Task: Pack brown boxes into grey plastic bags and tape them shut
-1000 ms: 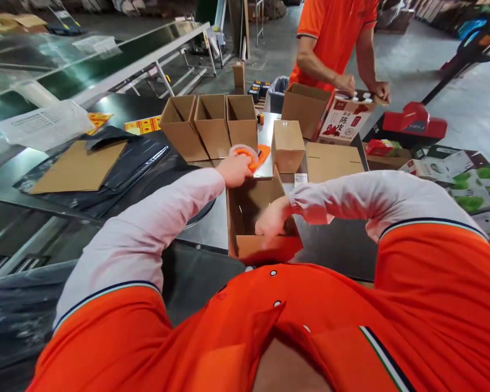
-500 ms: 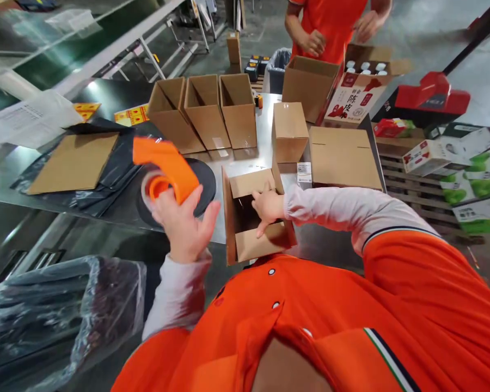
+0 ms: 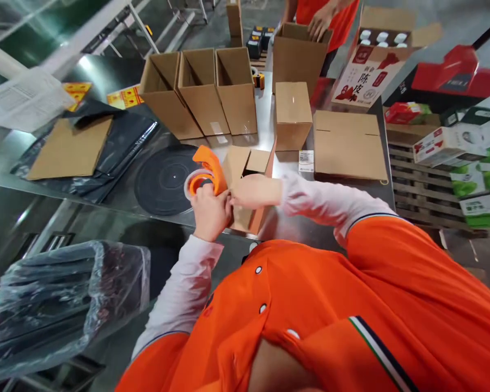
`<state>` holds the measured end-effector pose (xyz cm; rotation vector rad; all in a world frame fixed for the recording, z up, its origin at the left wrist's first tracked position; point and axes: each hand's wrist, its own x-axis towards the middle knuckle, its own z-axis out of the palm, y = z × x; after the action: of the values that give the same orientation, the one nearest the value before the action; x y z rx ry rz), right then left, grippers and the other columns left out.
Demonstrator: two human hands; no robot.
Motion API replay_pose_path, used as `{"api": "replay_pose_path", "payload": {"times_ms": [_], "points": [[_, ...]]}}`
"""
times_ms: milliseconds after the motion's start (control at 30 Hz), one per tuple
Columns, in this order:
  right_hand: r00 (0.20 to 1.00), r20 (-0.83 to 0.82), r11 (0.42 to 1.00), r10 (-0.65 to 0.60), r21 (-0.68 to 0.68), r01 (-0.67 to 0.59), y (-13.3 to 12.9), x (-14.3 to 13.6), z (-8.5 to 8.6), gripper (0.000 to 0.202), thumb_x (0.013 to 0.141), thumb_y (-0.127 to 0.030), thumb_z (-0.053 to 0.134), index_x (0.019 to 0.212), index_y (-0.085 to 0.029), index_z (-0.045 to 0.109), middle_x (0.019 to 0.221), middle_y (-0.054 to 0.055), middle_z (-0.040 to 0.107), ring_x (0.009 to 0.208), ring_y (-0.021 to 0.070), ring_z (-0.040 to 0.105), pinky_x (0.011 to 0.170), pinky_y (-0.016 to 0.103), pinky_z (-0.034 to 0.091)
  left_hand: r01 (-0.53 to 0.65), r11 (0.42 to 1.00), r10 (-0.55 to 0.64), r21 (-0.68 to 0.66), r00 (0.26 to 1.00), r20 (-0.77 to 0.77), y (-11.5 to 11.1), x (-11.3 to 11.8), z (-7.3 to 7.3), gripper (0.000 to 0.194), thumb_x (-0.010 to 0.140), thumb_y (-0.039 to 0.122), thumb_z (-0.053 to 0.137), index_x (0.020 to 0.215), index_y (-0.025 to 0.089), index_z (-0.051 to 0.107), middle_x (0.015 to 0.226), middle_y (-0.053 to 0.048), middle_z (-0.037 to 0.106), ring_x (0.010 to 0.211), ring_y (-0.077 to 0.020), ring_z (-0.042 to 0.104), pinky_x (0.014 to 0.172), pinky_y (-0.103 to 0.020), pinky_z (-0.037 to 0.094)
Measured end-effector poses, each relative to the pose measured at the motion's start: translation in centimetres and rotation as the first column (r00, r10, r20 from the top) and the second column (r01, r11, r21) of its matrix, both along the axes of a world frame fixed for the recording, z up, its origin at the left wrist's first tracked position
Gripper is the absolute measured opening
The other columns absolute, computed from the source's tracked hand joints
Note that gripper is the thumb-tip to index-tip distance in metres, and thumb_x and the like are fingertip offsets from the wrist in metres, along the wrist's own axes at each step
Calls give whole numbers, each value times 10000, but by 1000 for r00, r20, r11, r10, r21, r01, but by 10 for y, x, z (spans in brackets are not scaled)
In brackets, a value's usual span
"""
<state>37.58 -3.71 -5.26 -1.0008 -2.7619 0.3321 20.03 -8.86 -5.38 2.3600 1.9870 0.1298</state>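
An orange tape dispenser with a roll of tape is held in my left hand, its fingers closed round it at the left side of a small brown carton. My right hand lies across the top of that carton, over its flaps, and its fingertips meet my left hand. The fingers look closed, but what they grip is hidden. The carton's left flap is folded inward, and a dark gap shows between the flaps. To the left of the dispenser lies a round black turntable.
Three open cartons stand at the back. A closed carton and a flat carton are on the right. Black bags lie left, above a plastic-lined bin. Across the table, a person's hand reaches into a tall carton.
My left hand has brought the tape dispenser right, to the carton. My right hand has moved from inside the carton to its top left, and flaps have folded over. The other person's hand has entered the tall carton.
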Motion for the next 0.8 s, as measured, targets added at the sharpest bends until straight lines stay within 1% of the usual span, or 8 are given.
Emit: {"api": "replay_pose_path", "payload": {"times_ms": [100, 133, 200, 300, 400, 467, 567, 800], "points": [[948, 14, 942, 317, 108, -317, -28, 29, 9, 563, 1062, -653, 540, 1041, -148, 788, 992, 124, 760, 923, 228, 614, 853, 383, 418, -4, 998, -4, 69, 993, 121, 3, -20, -15, 405, 1020, 329, 547, 1235, 199, 863, 1242, -251, 608, 1186, -442, 557, 947, -545, 440], [938, 9, 924, 348, 168, -344, -37, 30, 6, 608, 1053, -703, 514, 1093, -154, 773, 1045, 135, 749, 958, 241, 597, 863, 395, 390, 3, 994, -20, 106, 987, 158, 5, -26, -20, 399, 1016, 328, 548, 1221, 202, 867, 1251, -248, 604, 1197, -440, 558, 961, -549, 436], [963, -17, 937, 267, 240, -255, -55, 19, -8, 639, 1050, -727, 481, 1113, -150, 751, 1026, 138, 727, 942, 247, 568, 841, 405, 344, -24, 984, -17, 175, 973, 230, 7, -35, -30, 378, 1008, 335, 561, 1164, 187, 871, 1246, -240, 600, 1196, -429, 570, 995, -563, 428], [990, -65, 966, 126, 234, -108, -70, -11, -29, 520, 1065, -580, 496, 1192, -133, 728, 996, 129, 728, 904, 246, 575, 789, 407, 318, -146, 955, 55, 258, 942, 332, 9, -41, -44, 362, 1000, 349, 574, 1115, 151, 854, 1247, -233, 603, 1209, -412, 584, 1051, -588, 426], [992, -60, 968, 110, 233, -94, -67, -29, -38, 622, 1060, -499, 473, 1507, -82, 587, 1327, 216, 713, 1129, 308, 627, 863, 449, 391, -176, 943, 59, 282, 924, 379, 9, -43, -50, 371, 1011, 344, 542, 1132, 143, 830, 1297, -230, 612, 1365, -424, 528, 1125, -600, 414], [997, -24, 972, 77, 225, -70, -60, -29, -38, 788, 1073, -592, 412, 1658, -64, 424, 1647, 278, 500, 1455, 392, 498, 1038, 540, 413, -121, 956, 14, 266, 928, 373, 10, -48, -50, 410, 1041, 359, 494, 1153, 141, 822, 1351, -238, 607, 1474, -424, 462, 1174, -593, 398], [997, 76, 989, 19, 147, -31, -53, -26, -37, 952, 1053, -730, 349, 1718, -49, 319, 1820, 267, 188, 1689, 460, 156, 1251, 701, 262, -23, 978, -51, 207, 937, 346, 13, -61, -46, 483, 1066, 425, 455, 1157, 135, 830, 1383, -271, 601, 1458, -422, 492, 1180, -593, 410], [982, 173, 997, 76, -4, -76, -52, -24, -29, 1047, 1055, -747, 326, 1727, 51, 236, 1814, 296, 157, 1723, 454, 46, 1378, 677, 69, 0, 994, -39, 109, 934, 355, 11, -68, -62, 564, 1056, 420, 380, 1257, 110, 806, 1192, -239, 661, 1177, -366, 634, 1095, -543, 459]]}}
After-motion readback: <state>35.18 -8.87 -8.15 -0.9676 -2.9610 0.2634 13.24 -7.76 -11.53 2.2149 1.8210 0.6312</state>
